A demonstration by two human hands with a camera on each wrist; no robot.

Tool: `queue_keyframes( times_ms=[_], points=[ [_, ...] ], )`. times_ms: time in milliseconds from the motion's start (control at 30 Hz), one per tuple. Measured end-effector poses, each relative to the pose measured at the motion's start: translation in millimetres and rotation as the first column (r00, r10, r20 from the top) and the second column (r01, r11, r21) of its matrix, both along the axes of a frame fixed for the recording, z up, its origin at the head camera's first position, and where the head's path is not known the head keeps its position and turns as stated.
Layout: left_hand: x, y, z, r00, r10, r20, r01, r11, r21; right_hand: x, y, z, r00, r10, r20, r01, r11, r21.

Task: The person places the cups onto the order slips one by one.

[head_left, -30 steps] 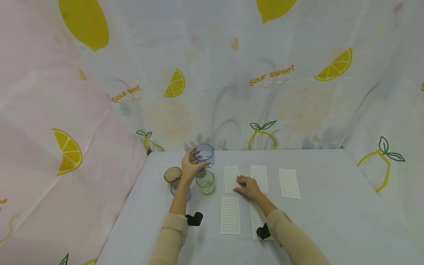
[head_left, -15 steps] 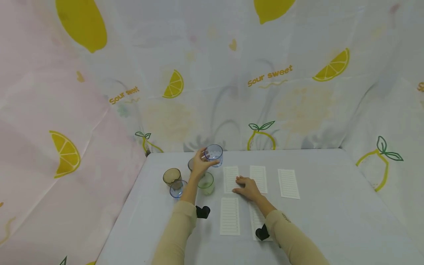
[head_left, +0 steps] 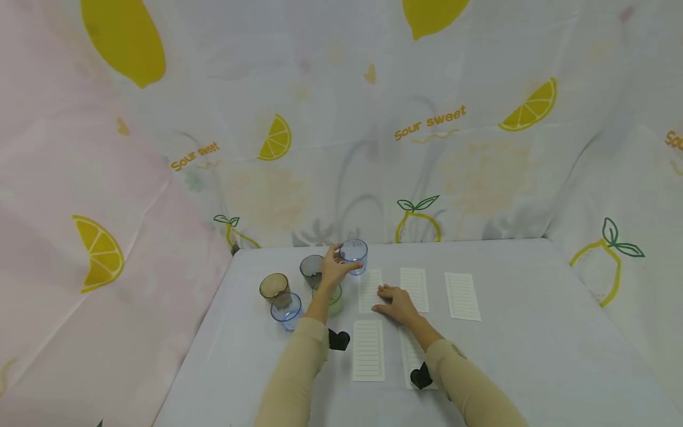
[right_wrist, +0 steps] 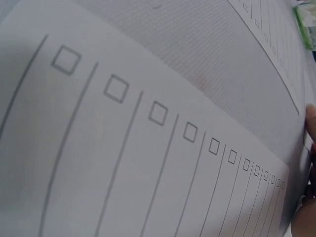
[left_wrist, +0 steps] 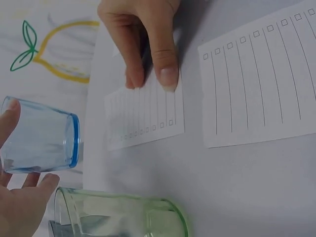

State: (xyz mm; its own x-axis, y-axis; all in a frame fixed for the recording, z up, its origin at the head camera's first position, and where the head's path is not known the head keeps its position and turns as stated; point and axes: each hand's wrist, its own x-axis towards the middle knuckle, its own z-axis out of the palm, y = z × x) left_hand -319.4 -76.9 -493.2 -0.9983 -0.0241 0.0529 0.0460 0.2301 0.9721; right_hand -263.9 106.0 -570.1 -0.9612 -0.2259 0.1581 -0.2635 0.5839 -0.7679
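In the head view my left hand (head_left: pixel 335 274) grips a clear blue glass (head_left: pixel 354 258) from its left side, thumb and fingers spread around it. The glass is upright over the far end of a lined white paper (head_left: pixel 368 296) and looks raised off the table. Beneath my left wrist stands a green glass (head_left: pixel 335 302), partly hidden. A grey glass (head_left: pixel 312 270) is just left of the hand. My right hand (head_left: pixel 399 303) rests with its fingertips at the right edge of that paper; the left wrist view shows thumb and fingers (left_wrist: pixel 165 74) pointing down onto it.
An amber glass (head_left: pixel 274 287) and a second blue glass (head_left: pixel 286 312) stand at the table's left. More lined papers lie back middle (head_left: pixel 415 287), back right (head_left: pixel 463 296) and front left (head_left: pixel 368 351), with another under my right forearm. A lemon-printed cloth (head_left: pixel 347 166) hangs behind the table.
My left hand has carried the blue glass to the right, from behind the green glass to over the back left paper. The grey glass has come into view. My right hand has stayed put.
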Motion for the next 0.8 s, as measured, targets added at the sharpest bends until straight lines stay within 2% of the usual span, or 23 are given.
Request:
queue_keyframes(
  times_ms=[233,467,500,567,600,667,700,733,800],
  points=[
    [0.7,9.6,-4.4,0.998,0.000,0.066,0.005,0.998,-0.063,-1.2,-0.6,0.2,1.000,-0.003,0.017,0.003,1.000,0.008],
    [-2.8,22.2,-7.1,0.994,-0.008,0.113,0.017,0.996,-0.085,-2.4,0.5,-0.4,1.000,0.010,0.014,-0.010,1.000,0.014],
    [-5.2,23.7,-12.6,0.995,-0.001,0.098,0.012,0.994,-0.109,-2.3,0.8,-0.8,1.000,0.010,0.011,-0.010,1.000,0.015],
    [-21.8,25.0,-44.1,0.999,0.033,0.024,-0.029,0.990,-0.140,-2.6,1.0,-1.9,1.000,0.011,-0.006,-0.011,1.000,0.020],
    [-23.6,26.0,-49.9,0.999,0.043,0.012,-0.041,0.987,-0.156,-2.8,1.1,-2.4,1.000,0.013,-0.014,-0.013,1.000,0.020],
    [-39.5,26.9,-76.4,0.998,0.069,0.010,-0.066,0.981,-0.185,-3.3,1.3,-3.5,1.000,0.015,-0.022,-0.014,1.000,0.023],
    [-40.5,28.8,-80.5,0.996,0.084,0.011,-0.080,0.974,-0.213,-3.3,1.4,-3.6,1.000,0.015,-0.022,-0.014,1.000,0.024],
    [-47.4,29.7,-91.3,0.995,0.092,0.030,-0.084,0.976,-0.202,-3.8,1.3,-3.9,1.000,0.013,-0.025,-0.012,1.000,0.029],
    [-51.5,32.8,-97.3,0.992,0.101,0.072,-0.085,0.976,-0.199,-4.2,1.4,-4.1,1.000,0.006,-0.018,-0.006,1.000,0.021]
  ],
)
